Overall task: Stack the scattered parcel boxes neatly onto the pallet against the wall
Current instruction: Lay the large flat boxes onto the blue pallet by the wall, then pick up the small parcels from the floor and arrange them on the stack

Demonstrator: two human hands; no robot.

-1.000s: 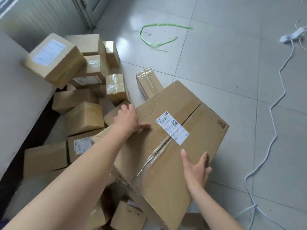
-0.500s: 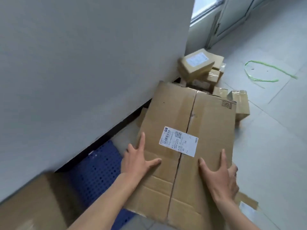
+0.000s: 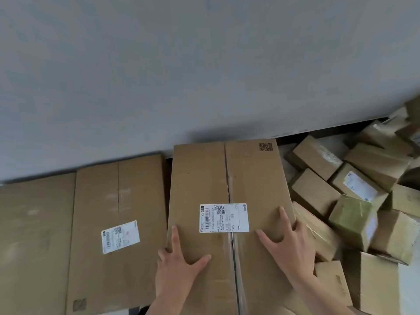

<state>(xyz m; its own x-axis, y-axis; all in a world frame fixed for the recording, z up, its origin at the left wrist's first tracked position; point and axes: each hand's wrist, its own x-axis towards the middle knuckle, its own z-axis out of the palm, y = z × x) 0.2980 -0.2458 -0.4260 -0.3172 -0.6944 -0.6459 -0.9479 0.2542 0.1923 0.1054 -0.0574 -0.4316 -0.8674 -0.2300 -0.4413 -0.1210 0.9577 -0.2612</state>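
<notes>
cardboard box (image 3: 227, 178) against grey wall (image 3: 204, 64), left hand (image 3: 179, 267) and right hand (image 3: 288, 244) flat on top, fingers spread

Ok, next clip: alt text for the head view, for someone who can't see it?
A left hand and a right hand rest spread on top of a large labelled cardboard box by a grey wall. A second labelled box lies beside it on the left, and a jumble of smaller parcels is piled on the right.

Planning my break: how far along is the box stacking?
Done: two large cartons lie side by side along the wall. In hand: left hand and right hand rest on a third labelled carton beside them. Left: the heap of small parcels at right.
</notes>
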